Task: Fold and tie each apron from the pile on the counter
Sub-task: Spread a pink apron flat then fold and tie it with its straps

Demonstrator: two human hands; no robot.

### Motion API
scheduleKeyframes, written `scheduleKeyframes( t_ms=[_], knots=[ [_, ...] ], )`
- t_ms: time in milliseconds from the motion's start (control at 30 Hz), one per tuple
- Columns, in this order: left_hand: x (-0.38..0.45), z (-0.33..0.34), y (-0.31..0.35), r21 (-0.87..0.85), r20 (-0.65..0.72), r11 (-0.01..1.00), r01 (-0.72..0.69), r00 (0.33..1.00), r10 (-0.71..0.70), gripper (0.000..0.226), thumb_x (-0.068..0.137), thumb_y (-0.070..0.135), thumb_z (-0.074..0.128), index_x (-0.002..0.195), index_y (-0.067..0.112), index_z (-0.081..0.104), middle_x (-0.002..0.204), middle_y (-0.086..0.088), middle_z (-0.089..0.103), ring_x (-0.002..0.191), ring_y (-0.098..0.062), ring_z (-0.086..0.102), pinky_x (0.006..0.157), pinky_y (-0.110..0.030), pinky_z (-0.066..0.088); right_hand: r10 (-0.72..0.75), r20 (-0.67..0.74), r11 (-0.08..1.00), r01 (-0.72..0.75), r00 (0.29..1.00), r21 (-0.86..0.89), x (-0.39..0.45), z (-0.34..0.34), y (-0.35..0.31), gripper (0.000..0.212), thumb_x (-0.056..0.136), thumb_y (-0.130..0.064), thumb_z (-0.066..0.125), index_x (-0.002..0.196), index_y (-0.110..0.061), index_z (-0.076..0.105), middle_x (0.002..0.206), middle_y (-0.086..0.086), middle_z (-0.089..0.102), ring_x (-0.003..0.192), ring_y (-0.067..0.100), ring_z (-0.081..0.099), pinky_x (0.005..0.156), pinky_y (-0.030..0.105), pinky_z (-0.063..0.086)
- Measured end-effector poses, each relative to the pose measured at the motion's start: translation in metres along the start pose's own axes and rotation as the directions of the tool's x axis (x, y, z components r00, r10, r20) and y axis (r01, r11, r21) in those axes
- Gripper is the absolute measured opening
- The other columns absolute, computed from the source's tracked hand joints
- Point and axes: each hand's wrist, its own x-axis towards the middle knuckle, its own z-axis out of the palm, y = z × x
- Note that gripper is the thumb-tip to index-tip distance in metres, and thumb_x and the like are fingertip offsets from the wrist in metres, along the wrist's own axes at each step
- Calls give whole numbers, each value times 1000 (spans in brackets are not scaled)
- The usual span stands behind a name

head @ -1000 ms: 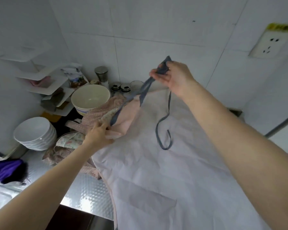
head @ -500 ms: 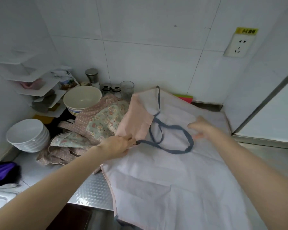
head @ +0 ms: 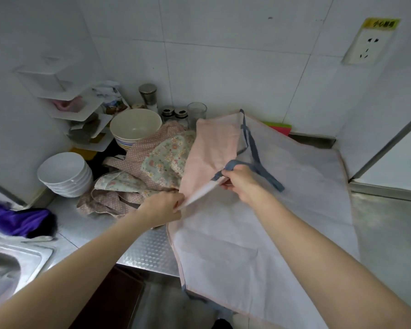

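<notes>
Steel tabletop [head: 142, 252] runs along a tiled wall into a corner. Pale apron [head: 259, 233] lies spread flat over the right half of it, near hem hanging off the front edge, far end up against the back wall; its left part is turned over, showing a pink side. Grey strap [head: 255, 160] loops across the apron's upper middle. Pile [head: 150, 169] of floral and dotted aprons sits crumpled just left of the spread one, touching its folded part, toward the back-left corner. Sink [head: 7, 262] at the front-left edge, purple cloth [head: 12, 217] just behind it. Stack of white bowls [head: 64, 174] left of the pile, cream bowl [head: 135, 124] behind the pile, on a few more bowls. White corner shelf [head: 78, 110] on the wall at back-left. Glass [head: 196, 112], two small shakers [head: 173, 113] and a steel-capped jar [head: 148, 96] stand along the back edge. Red-green item [head: 280, 128] at the back wall, partly under the apron. Socket [head: 363, 46] on the right wall. Left hand [head: 164, 207] pinches the folded edge of the apron at its left side. Right hand [head: 240, 184] grips the same fold farther up, with the strap caught in its fingers. Hands near each other, fold stretched between them.
</notes>
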Motion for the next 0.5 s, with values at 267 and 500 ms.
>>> scheduleKeyframes(
  t_ms=[267,500],
  knots=[
    [-17,4,7,343,-411,939,-32,894,180,56,33,-7,83,83,13,66,69,-5,57,33,-24,52,28,-19,30,-187,-13,968,187,982,169,-18,-12,-5,22,96,-3,48,76,-12,51,76,5,56,69,15,55,60,25,49],
    [-18,6,3,241,407,952,-190,910,79,30,92,36,52,117,20,55,123,-2,52,107,-22,55,84,-31,46,251,138,962,-262,958,69,-31,-43,82,11,85,-1,63,90,-9,57,82,7,61,75,19,56,68,27,47]
  ],
)
